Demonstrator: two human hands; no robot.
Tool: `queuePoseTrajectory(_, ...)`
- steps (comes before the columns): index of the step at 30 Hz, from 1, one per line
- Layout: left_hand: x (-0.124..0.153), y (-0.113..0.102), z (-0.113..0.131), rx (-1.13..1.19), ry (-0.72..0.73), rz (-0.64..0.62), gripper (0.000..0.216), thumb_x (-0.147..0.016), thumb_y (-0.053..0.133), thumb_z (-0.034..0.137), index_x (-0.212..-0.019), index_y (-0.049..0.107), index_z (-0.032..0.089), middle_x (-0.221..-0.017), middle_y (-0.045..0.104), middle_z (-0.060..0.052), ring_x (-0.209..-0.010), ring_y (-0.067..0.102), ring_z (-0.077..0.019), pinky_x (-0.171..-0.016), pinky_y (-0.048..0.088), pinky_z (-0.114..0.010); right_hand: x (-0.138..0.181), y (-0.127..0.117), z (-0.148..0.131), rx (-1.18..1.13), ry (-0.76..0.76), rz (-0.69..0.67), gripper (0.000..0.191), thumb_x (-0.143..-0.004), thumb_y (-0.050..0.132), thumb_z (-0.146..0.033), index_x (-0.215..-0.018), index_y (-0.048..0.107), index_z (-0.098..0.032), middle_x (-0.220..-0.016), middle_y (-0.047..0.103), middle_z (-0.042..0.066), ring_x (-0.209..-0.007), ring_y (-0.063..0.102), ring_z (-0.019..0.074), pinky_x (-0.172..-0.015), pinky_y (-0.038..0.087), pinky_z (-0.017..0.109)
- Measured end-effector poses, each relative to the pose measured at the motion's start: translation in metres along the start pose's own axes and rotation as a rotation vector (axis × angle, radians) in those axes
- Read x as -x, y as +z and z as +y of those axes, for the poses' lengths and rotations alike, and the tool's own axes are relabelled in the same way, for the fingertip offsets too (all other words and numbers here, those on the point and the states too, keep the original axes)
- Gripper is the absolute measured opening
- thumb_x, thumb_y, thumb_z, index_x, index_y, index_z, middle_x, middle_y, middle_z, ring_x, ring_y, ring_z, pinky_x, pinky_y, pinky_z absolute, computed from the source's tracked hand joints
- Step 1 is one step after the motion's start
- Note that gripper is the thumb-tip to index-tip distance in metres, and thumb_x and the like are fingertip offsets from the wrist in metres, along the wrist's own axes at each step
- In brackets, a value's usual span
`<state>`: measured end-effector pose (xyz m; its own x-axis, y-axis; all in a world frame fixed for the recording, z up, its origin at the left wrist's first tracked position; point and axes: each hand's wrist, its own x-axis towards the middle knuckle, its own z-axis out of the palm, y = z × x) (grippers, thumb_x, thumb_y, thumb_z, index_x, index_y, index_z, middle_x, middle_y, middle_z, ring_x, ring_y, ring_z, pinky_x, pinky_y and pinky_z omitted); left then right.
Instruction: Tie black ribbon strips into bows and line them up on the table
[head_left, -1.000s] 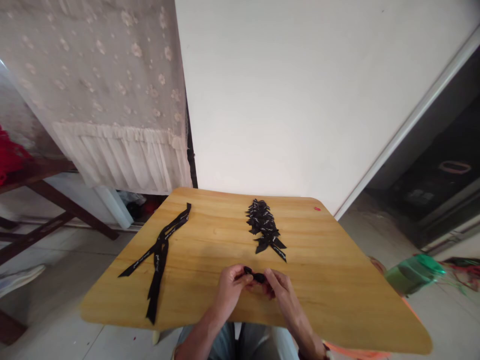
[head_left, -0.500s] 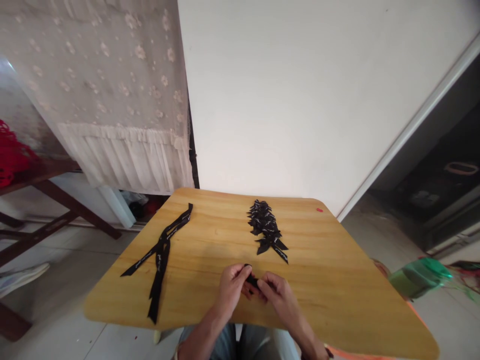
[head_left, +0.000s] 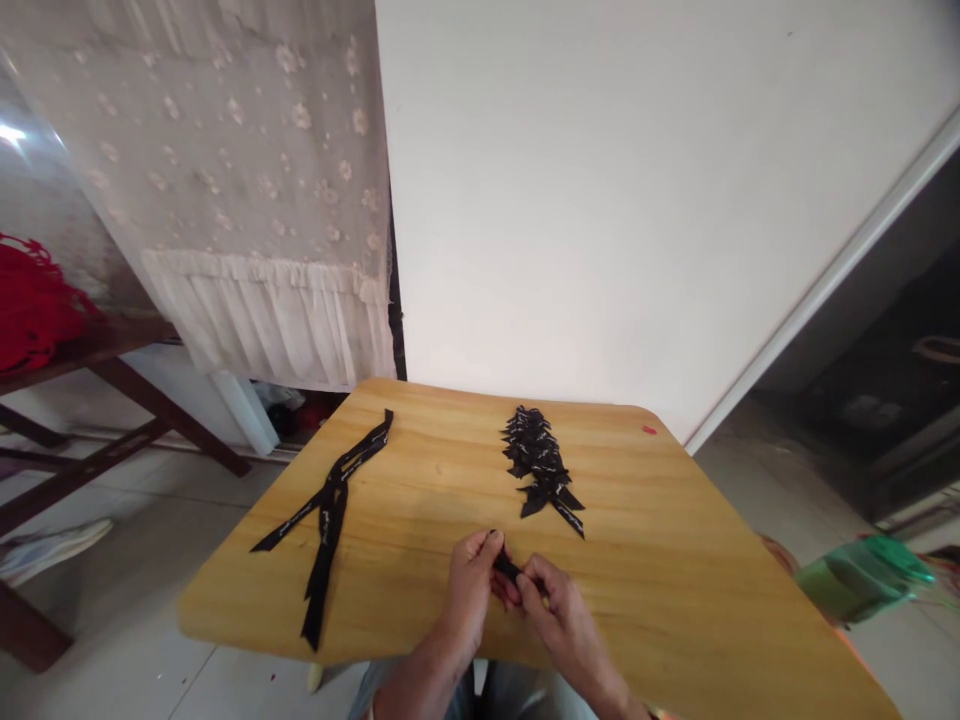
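Near the table's front edge, my left hand pinches one end of a short black ribbon. My right hand grips its other end, so the ribbon stretches between the two. My fingers hide part of it. Beyond my hands lies a row of black ribbon bows with white lettering, overlapping one another. Several loose black ribbon strips with the same white lettering lie crossed on the left of the table.
The wooden table stands against a white wall. A small red piece lies at its far right corner. Right of the table is a green container. A dark wooden stand holding red material is at left.
The view has shifted slightly, so everything sits a little further right. Both hands keep hold of the ribbon, which now slants more steeply down toward my right hand.
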<state>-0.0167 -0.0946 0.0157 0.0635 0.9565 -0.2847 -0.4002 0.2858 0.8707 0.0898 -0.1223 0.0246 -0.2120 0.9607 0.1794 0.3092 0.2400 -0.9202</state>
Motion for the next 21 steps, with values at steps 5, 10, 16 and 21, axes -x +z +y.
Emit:
queuePoseTrajectory(5, -0.002, 0.000, -0.003, 0.085, -0.045, -0.004, 0.034, -0.061, 0.061, 0.045, -0.053, 0.047, 0.014, -0.033, 0.048, 0.003, -0.025, 0.044, -0.0088, -0.026, 0.033, -0.017, -0.004, -0.003, 0.004, -0.069, 0.022, -0.025, 0.027, -0.080, 0.041, -0.035, -0.059, 0.046, -0.018, -0.055, 0.050, -0.001, -0.052, 0.044, 0.0105, -0.049, 0.032, 0.021)
queuePoseTrajectory(10, 0.000, -0.011, 0.006, 0.205, -0.258, -0.186, 0.022, -0.061, 0.067, 0.027, -0.067, 0.057, 0.009, -0.060, 0.065, -0.007, -0.053, 0.061, -0.0123, -0.050, 0.049, -0.019, -0.011, -0.013, 0.017, -0.025, 0.129, 0.067, 0.033, -0.074, 0.048, -0.039, -0.049, 0.041, -0.019, -0.045, 0.041, -0.004, -0.044, 0.037, 0.0092, -0.044, 0.027, 0.021)
queuePoseTrajectory(16, 0.002, -0.016, 0.009, 0.191, -0.266, -0.184, 0.021, -0.053, 0.071, 0.013, -0.070, 0.058, 0.010, -0.063, 0.065, -0.006, -0.056, 0.063, -0.0140, -0.048, 0.049, -0.018, -0.016, -0.020, 0.019, -0.066, 0.154, 0.078, 0.035, -0.073, 0.049, -0.044, -0.050, 0.043, -0.019, -0.045, 0.042, -0.004, -0.044, 0.040, 0.0098, -0.043, 0.030, 0.021)
queuePoseTrajectory(21, -0.001, -0.017, 0.007, 0.118, -0.223, -0.121, 0.029, -0.050, 0.072, 0.022, -0.069, 0.054, 0.012, -0.061, 0.062, -0.002, -0.037, 0.056, -0.0105, -0.026, 0.033, -0.014, -0.012, -0.025, 0.018, -0.093, 0.185, 0.156, 0.038, -0.077, 0.041, -0.050, -0.061, 0.054, -0.018, -0.057, 0.054, 0.000, -0.055, 0.050, 0.0139, -0.051, 0.037, 0.023)
